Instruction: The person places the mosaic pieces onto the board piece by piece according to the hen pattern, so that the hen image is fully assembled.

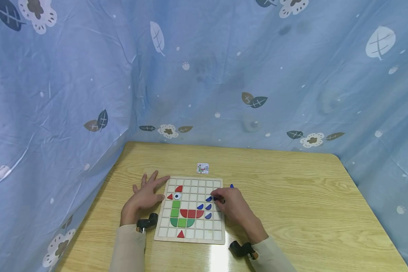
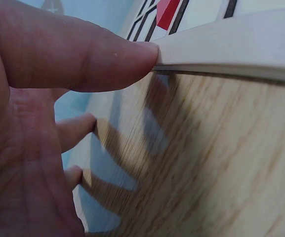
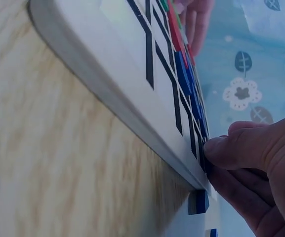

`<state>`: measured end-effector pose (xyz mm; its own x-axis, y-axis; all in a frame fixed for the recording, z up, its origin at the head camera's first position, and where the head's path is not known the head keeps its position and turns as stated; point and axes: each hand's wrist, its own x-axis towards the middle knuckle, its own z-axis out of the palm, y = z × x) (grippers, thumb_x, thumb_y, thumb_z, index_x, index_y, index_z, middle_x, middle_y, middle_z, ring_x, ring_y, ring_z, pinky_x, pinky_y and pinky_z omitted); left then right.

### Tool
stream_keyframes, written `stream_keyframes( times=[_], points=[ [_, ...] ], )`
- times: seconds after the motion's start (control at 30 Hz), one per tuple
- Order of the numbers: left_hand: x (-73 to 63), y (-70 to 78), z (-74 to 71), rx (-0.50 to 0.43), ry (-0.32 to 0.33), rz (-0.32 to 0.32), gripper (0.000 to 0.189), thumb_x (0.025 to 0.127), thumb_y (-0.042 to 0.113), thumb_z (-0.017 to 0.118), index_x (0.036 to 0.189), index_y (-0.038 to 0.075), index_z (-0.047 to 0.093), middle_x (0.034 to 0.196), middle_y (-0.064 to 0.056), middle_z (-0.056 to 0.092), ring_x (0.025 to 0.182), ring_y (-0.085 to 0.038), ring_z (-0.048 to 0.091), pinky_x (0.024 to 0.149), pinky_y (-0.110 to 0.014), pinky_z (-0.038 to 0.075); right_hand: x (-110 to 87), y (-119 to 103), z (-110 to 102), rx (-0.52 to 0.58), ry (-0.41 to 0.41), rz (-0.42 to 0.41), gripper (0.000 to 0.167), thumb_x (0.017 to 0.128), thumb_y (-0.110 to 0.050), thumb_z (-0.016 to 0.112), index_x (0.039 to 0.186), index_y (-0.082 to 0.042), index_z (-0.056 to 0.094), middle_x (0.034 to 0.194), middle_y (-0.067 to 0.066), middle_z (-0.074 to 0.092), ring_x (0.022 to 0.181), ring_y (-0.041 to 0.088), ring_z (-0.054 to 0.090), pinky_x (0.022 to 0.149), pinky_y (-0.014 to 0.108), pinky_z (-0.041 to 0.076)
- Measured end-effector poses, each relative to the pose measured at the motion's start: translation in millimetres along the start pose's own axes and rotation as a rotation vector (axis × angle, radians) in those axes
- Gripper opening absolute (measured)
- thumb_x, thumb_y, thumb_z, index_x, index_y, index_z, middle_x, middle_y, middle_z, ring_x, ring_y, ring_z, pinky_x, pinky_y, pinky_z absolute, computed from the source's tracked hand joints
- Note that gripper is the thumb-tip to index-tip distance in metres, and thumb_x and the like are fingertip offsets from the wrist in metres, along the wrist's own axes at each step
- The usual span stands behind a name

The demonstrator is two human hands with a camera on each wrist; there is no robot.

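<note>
A wooden grid board [image 1: 215, 236] lies on the table, bearing flat red, green and blue pieces laid out like a bird. My left hand [image 1: 145, 194] rests at its left side, fingers spread; in the left wrist view the thumb [image 2: 107, 59] touches the board's edge. Over the right columns, my right hand [image 1: 236, 206] pinches a small blue piece [image 1: 215, 198], mostly covered by the fingertips. Beside it several blue half-circle pieces [image 1: 208, 207] sit in cells. The right wrist view shows the thumb [image 3: 236, 148] and fingers low at the grid.
Beyond the board lies a small picture card [image 1: 203, 168] with a similar bird pattern. A loose blue piece [image 1: 232, 186] is on the table just right of the board; the right wrist view shows a blue block [image 3: 199, 201] by the edge. Blue patterned curtains [image 1: 204, 75] surround the wooden table [image 1: 292, 196].
</note>
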<state>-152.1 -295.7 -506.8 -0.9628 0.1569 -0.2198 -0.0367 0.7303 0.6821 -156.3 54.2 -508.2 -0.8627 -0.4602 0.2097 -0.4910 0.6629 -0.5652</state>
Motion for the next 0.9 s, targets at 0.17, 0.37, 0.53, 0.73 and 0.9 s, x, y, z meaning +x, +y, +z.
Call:
stream_keyframes(
  times=[0.17, 0.37, 0.53, 0.73, 0.9],
  points=[
    [0.0, -0.1, 0.2, -0.003, 0.002, -0.001, 0.075, 0.098, 0.009, 0.069, 0.169, 0.020, 0.046, 0.183, -0.026, 0.002, 0.164, -0.059, -0.021, 0.113, -0.089, -0.022, -4.2, 4.7, -5.5, 0.057, 0.046, 0.049, 0.024, 0.092, 0.002, 0.082, 0.114, -0.007, 0.084, 0.106, 0.004, 0.085, 0.097, 0.015, 0.080, 0.086, 0.035, 0.066],
    [-0.2, 1.0, -0.1, -0.007, 0.001, -0.007, 0.075, 0.097, 0.009, 0.068, 0.169, 0.021, 0.046, 0.183, -0.026, 0.002, 0.164, -0.058, -0.021, 0.114, -0.089, -0.022, -7.8, 24.6, -20.7, 0.144, 0.143, 0.129, 0.025, 0.092, 0.002, 0.080, 0.116, -0.006, 0.084, 0.108, 0.006, 0.085, 0.100, 0.019, 0.081, 0.091, 0.042, 0.066],
    [-0.7, 1.7, -0.2, -0.011, 0.001, -0.010, 0.076, 0.097, 0.009, 0.069, 0.169, 0.021, 0.046, 0.183, -0.027, 0.002, 0.164, -0.058, -0.021, 0.114, -0.088, -0.023, -8.4, 43.6, -30.4, 0.193, 0.172, 0.206, 0.024, 0.094, -0.002, 0.082, 0.118, -0.004, 0.082, 0.112, 0.010, 0.084, 0.103, 0.025, 0.081, 0.090, 0.040, 0.067],
    [-0.9, 2.0, -0.2, -0.007, 0.003, -0.013, 0.076, 0.097, 0.009, 0.069, 0.168, 0.021, 0.046, 0.183, -0.027, 0.003, 0.164, -0.058, -0.021, 0.114, -0.088, -0.022, -4.7, 56.6, -30.9, 0.212, 0.188, 0.214, 0.024, 0.093, -0.003, 0.084, 0.117, -0.002, 0.082, 0.111, 0.012, 0.084, 0.102, 0.026, 0.082, 0.087, 0.035, 0.067],
    [-0.4, 2.0, 0.3, -0.007, 0.005, -0.016, 0.076, 0.097, 0.009, 0.069, 0.168, 0.020, 0.047, 0.183, -0.027, 0.003, 0.164, -0.058, -0.020, 0.114, -0.088, -0.022, 2.0, 61.0, -25.7, 0.163, 0.206, 0.192, 0.023, 0.092, -0.005, 0.085, 0.116, -0.004, 0.083, 0.108, 0.008, 0.084, 0.099, 0.023, 0.081, 0.088, 0.039, 0.067]
  ],
)
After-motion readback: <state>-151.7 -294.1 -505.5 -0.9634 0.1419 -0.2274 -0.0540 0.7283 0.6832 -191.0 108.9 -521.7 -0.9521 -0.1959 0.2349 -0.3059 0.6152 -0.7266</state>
